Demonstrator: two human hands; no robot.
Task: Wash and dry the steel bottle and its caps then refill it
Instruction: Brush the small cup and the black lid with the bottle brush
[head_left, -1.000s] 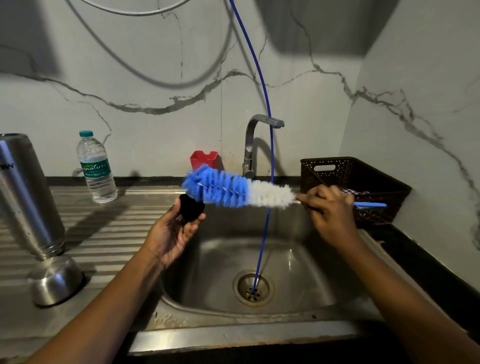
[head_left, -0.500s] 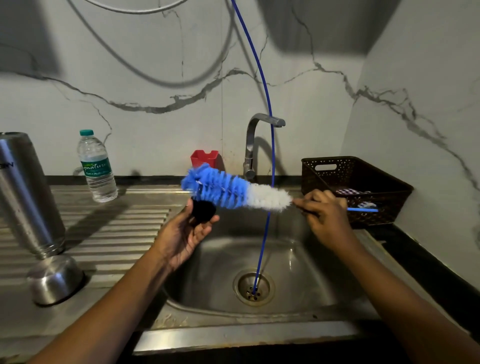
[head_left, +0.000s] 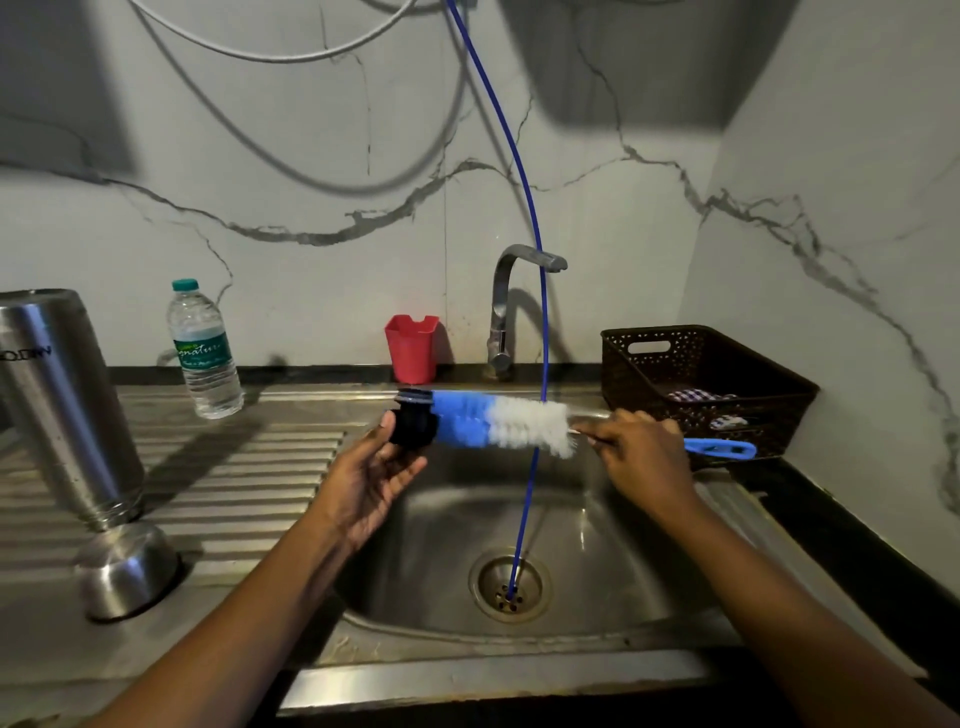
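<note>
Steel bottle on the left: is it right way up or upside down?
Upside down. The steel bottle stands on the ribbed drainboard with its threaded neck at the bottom and its lettering inverted.

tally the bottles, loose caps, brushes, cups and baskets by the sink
bottles: 2, steel bottle and plastic water bottle
loose caps: 2, steel cap and black cap
brushes: 1, bottle brush
cups: 1, red cup
baskets: 1, brown basket
total: 7
</note>
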